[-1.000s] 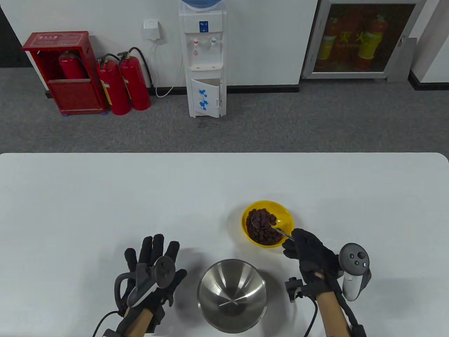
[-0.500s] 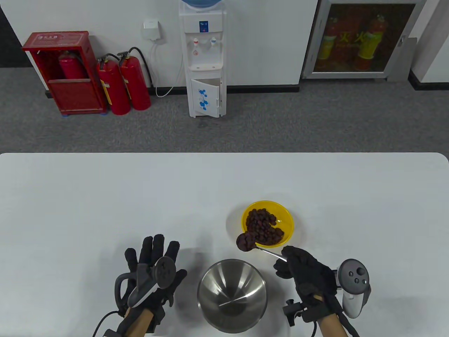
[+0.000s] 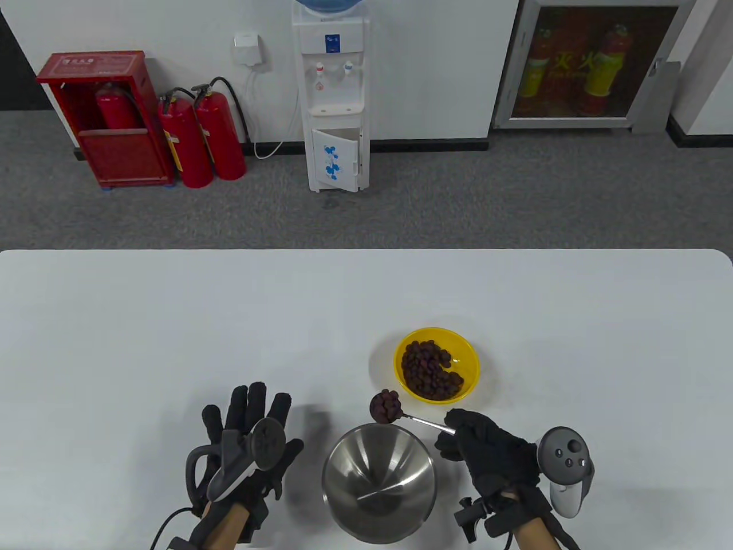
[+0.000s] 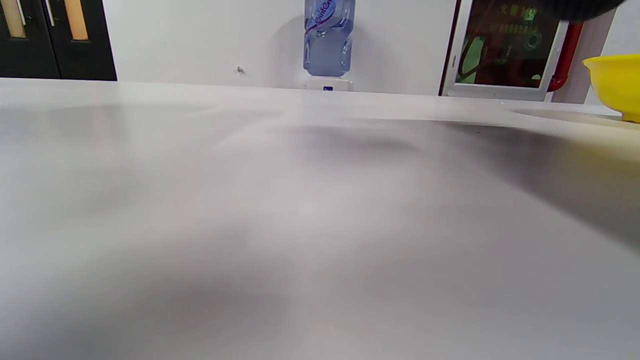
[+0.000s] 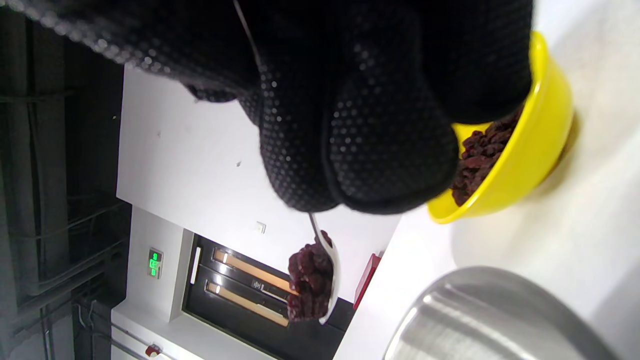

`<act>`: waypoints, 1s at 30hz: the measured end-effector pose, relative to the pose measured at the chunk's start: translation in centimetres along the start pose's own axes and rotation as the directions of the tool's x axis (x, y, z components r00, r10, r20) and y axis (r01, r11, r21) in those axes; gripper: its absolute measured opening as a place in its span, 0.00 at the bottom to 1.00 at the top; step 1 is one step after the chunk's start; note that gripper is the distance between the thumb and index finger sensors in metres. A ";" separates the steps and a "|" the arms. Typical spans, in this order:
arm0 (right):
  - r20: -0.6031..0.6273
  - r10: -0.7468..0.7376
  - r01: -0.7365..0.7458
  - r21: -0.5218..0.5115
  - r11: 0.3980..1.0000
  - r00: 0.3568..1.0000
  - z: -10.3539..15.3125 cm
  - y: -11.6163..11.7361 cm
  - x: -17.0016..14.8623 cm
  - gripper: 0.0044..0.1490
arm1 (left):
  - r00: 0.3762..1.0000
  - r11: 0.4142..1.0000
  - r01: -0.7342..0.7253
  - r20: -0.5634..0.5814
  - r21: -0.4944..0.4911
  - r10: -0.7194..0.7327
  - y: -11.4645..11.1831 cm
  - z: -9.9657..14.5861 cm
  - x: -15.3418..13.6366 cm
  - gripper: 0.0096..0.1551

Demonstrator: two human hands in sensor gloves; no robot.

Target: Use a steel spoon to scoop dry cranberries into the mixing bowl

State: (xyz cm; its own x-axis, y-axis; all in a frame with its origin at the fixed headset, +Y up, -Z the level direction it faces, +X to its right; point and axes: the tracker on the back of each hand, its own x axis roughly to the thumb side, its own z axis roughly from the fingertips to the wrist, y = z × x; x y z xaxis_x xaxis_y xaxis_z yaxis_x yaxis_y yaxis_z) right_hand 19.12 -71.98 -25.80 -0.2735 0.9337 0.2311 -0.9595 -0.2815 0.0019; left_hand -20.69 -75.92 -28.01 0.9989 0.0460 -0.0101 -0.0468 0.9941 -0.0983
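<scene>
My right hand [image 3: 487,452] grips the handle of the steel spoon [image 3: 421,421]. The spoon's head carries a heap of dry cranberries [image 3: 385,405] and hangs just above the far rim of the steel mixing bowl [image 3: 378,481]. The yellow bowl [image 3: 467,358] behind it holds more cranberries [image 3: 426,369]. In the right wrist view the loaded spoon [image 5: 330,270] hangs below my gloved fingers [image 5: 380,130], with the yellow bowl [image 5: 525,160] and the mixing bowl's rim [image 5: 480,310] nearby. My left hand [image 3: 252,447] rests flat on the table, fingers spread, left of the mixing bowl.
The white table [image 3: 172,321] stretches wide to the left and far side. In the left wrist view only the tabletop [image 4: 300,210] and the yellow bowl's edge [image 4: 615,85] show. A water dispenser [image 3: 335,97] and fire extinguishers [image 3: 200,137] stand beyond the table.
My right hand lifted the spoon full of cranberries out of the yellow bowl and carried it toward me and left, to the mixing bowl's far rim. My left hand stayed still.
</scene>
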 end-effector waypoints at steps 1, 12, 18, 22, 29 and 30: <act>0.005 0.004 -0.004 0.005 1.000 1.000 0.0 0.0 0.0 0.25 | 1.000 1.000 0.001 0.000 0.000 -0.001 0.0 0.0 0.0 0.48; 0.068 0.094 -0.097 0.050 0.994 0.993 -0.1 0.3 0.1 0.25 | 1.000 1.000 -0.001 0.000 -0.004 0.001 0.0 0.0 -0.1 0.48; 0.105 0.128 -0.134 0.055 0.989 0.986 -0.2 0.0 0.2 0.25 | 1.000 1.000 0.001 0.001 -0.004 -0.001 0.0 0.0 0.0 0.48; 0.142 0.163 -0.172 0.050 0.984 0.976 -0.1 -0.1 0.5 0.24 | 1.000 1.000 0.001 0.002 -0.003 -0.001 0.0 0.0 0.0 0.48; 0.300 0.357 -0.371 -0.010 0.929 0.885 0.3 -0.4 1.8 0.23 | 1.000 1.000 0.001 0.004 -0.001 -0.001 0.0 0.0 0.0 0.48; 0.311 0.374 -0.386 -0.024 0.922 0.874 0.4 -0.4 1.8 0.23 | 1.000 1.000 0.000 0.004 -0.001 0.000 0.0 0.0 0.0 0.47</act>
State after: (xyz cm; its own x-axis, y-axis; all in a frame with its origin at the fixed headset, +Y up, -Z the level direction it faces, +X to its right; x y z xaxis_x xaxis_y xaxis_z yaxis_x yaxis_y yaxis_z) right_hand 19.05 -70.25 -24.99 -0.5773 0.6414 0.5052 -0.7807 -0.6149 -0.1113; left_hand -20.70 -75.91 -28.03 0.9989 0.0460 -0.0056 -0.0463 0.9940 -0.0991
